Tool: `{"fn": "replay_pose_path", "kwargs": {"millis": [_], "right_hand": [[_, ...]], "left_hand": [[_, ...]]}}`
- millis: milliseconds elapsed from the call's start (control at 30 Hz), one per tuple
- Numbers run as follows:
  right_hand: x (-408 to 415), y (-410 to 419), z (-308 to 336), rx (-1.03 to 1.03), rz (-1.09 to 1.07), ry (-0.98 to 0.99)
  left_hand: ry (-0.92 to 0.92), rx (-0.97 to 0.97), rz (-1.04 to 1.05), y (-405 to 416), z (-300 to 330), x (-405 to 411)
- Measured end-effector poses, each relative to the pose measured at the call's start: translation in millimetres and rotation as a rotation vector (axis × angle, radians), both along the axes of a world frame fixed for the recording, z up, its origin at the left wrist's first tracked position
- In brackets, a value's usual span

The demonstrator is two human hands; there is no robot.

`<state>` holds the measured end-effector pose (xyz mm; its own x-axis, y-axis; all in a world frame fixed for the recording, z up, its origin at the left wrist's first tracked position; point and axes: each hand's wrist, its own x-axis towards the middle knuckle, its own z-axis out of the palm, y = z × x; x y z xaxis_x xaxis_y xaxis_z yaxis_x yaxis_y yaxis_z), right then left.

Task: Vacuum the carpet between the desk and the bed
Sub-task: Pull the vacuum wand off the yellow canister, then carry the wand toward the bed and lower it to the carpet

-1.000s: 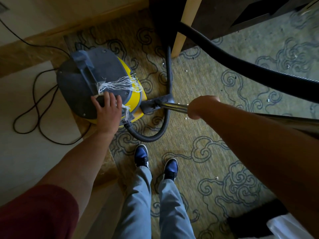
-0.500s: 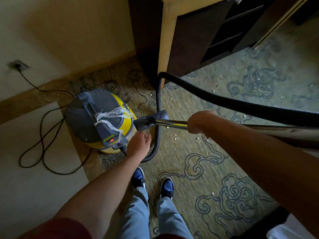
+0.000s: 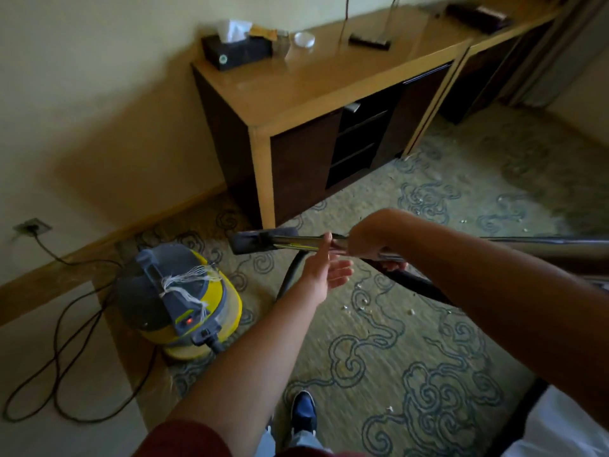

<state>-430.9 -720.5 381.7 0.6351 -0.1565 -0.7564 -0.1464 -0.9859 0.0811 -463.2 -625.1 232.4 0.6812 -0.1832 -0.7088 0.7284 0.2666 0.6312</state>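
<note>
The shiny vacuum tube [image 3: 298,247] is lifted over the patterned carpet [image 3: 395,341], with the right hand [image 3: 372,237] wrapped tight around it. The left hand [image 3: 324,270] is flat and loose just beside the tube. The yellow vacuum [image 3: 178,298] sits near the brown table [image 3: 316,84]

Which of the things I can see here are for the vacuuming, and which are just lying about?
For the job:
yellow vacuum canister
metal wand, gripped by the right hand
black hose
patterned carpet
left hand, open beside the wand

Lying about:
tissue box
white dish
desk
</note>
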Motion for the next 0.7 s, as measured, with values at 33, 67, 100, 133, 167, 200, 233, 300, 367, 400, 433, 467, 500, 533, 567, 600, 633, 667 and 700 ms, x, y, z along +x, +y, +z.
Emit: {"fn": "replay_pose_path", "kwargs": {"millis": [33, 67, 100, 133, 167, 200, 233, 300, 367, 400, 433, 467, 500, 533, 567, 600, 633, 667, 700], "right_hand": [[-4.2, -4.8, 9.5, 0.012, -0.018, 0.003], [-8.4, -10.7, 21.7, 0.022, -0.038, 0.004], [-14.3, -16.6, 35.4, 0.028, -0.055, 0.014], [-21.9, -23.8, 51.6, 0.023, -0.066, 0.022], [-27.9, -29.6, 67.0, 0.009, -0.065, 0.020], [-35.2, -37.0, 83.7, -0.012, -0.070, -0.005], [-43.9, -45.3, 100.9, -0.042, -0.078, -0.035], [-58.5, -57.9, 133.8, -0.112, -0.073, -0.063], [-78.0, -72.9, 169.0, -0.171, -0.091, -0.074], [-84.7, -78.7, 185.2, -0.200, -0.107, -0.089], [-93.5, -87.8, 201.7, -0.230, -0.135, -0.109], [-102.5, -97.3, 216.2, -0.249, -0.181, -0.126], [-112.7, -108.1, 229.0, -0.257, -0.250, -0.136], [-123.2, -119.3, 238.6, -0.262, -0.324, -0.138], [-133.0, -130.7, 245.3, -0.262, -0.386, -0.138], [-141.7, -142.5, 249.3, -0.260, -0.430, -0.140], [-150.5, -152.5, 249.5, -0.260, -0.457, -0.132], [-159.3, -161.2, 247.1, -0.258, -0.472, -0.119], [-166.9, -167.9, 242.2, -0.253, -0.479, -0.107]], "left_hand": [[-0.005, -0.025, -0.004, -5.4, 10.3, -0.8], [-0.011, -0.046, -0.010, -11.1, 22.6, -0.5], [-0.016, -0.067, -0.014, -16.6, 35.1, -0.6], [-0.023, -0.088, -0.026, -23.8, 48.8, -1.7], [-0.029, -0.111, -0.043, -29.8, 60.2, -1.6], [-0.035, -0.143, -0.073, -38.0, 72.8, -2.0], [-0.041, -0.171, -0.108, -48.0, 86.9, -4.5], [-0.054, -0.217, -0.164, -67.3, 113.8, -8.9], [-0.079, -0.267, -0.236, -91.1, 148.4, -18.1], [-0.097, -0.290, -0.256, -102.2, 162.5, -21.1], [-0.114, -0.310, -0.286, -115.8, 177.2, -26.7], [-0.130, -0.324, -0.315, -129.2, 191.0, -32.0], [-0.142, -0.335, -0.344, -142.7, 204.2, -38.2], [-0.150, -0.350, -0.371, -156.7, 215.3, -45.3], [-0.154, -0.359, -0.400, -170.1, 223.9, -53.1], [-0.161, -0.363, -0.429, -182.7, 231.0, -61.1], [-0.165, -0.365, -0.453, -194.0, 234.8, -69.0], [-0.165, -0.362, -0.475, -203.8, 234.5, -76.8], [-0.158, -0.348, -0.497, -211.7, 230.5, -83.7]]}}
